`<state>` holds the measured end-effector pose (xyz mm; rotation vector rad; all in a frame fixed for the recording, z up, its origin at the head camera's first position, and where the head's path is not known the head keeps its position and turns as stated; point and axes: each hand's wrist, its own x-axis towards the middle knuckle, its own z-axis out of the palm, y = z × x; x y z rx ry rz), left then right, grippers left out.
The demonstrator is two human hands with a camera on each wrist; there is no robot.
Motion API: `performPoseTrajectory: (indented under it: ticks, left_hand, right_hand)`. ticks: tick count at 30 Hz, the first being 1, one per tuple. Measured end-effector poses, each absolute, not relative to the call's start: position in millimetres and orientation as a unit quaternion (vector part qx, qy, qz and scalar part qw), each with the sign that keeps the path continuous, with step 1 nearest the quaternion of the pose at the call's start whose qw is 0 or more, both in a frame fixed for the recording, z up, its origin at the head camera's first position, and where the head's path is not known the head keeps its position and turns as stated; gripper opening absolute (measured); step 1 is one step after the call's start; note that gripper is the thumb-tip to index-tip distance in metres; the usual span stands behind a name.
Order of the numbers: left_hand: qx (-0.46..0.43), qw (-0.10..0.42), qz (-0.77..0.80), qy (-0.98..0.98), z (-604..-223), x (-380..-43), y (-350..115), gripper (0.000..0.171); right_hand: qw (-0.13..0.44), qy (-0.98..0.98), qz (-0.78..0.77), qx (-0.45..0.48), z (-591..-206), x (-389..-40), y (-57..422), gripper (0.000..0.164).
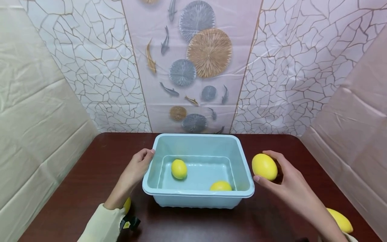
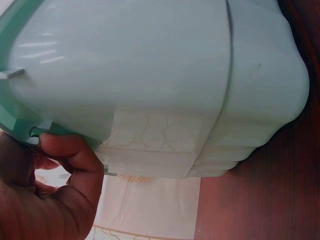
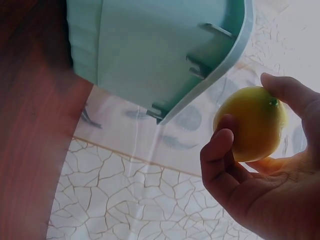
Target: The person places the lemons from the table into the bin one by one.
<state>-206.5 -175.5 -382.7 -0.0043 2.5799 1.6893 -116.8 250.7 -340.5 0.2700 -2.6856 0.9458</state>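
A light blue plastic basin (image 1: pixel 198 200) stands on the table, with one lemon (image 1: pixel 179 169) inside at the left and another lemon (image 1: pixel 221 186) partly hidden behind its front wall. My left hand (image 1: pixel 139 167) grips the basin's left rim; in the left wrist view its curled fingers (image 2: pixel 75 150) sit under the lip. To the right of the basin, my right hand (image 1: pixel 285 174) holds a lemon (image 1: pixel 264 167) between thumb and fingers, above the table and apart from the rim. The right wrist view shows this lemon (image 3: pixel 252 125) with its green stem end.
Another lemon (image 1: pixel 340 220) lies on the dark red-brown table (image 1: pixel 99 174) beside my right forearm. A yellow fruit (image 1: pixel 127 205) shows partly behind my left wrist, near a black strap (image 1: pixel 130 223). Patterned cloth walls (image 1: pixel 193 84) surround the table's back and sides.
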Motion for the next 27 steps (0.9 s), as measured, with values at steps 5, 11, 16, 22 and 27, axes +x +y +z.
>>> performPoseTrajectory:
  ticks: [5, 11, 16, 22, 27]
  left_hand:
    - [-0.004, 0.024, 0.547, 0.837, -380, -206, -176, 0.042]
    - [-0.001, 0.030, 0.556, 0.831, -382, -205, -174, 0.042]
    - [-0.002, 0.034, 0.559, 0.828, -384, -206, -171, 0.042]
    - [-0.006, 0.035, 0.553, 0.833, -382, -206, -172, 0.043]
    - [-0.006, 0.025, 0.550, 0.835, -381, -206, -172, 0.042]
  right_hand:
    - [0.127, -0.925, 0.341, 0.109, -337, -124, 242, 0.075]
    - [0.123, -0.920, 0.351, 0.127, -335, -127, 238, 0.077]
    - [0.128, -0.919, 0.346, 0.136, -332, -130, 234, 0.075]
    - [0.118, -0.921, 0.345, 0.136, -327, -136, 228, 0.074]
    - [0.103, -0.918, 0.358, 0.136, -325, -140, 223, 0.070]
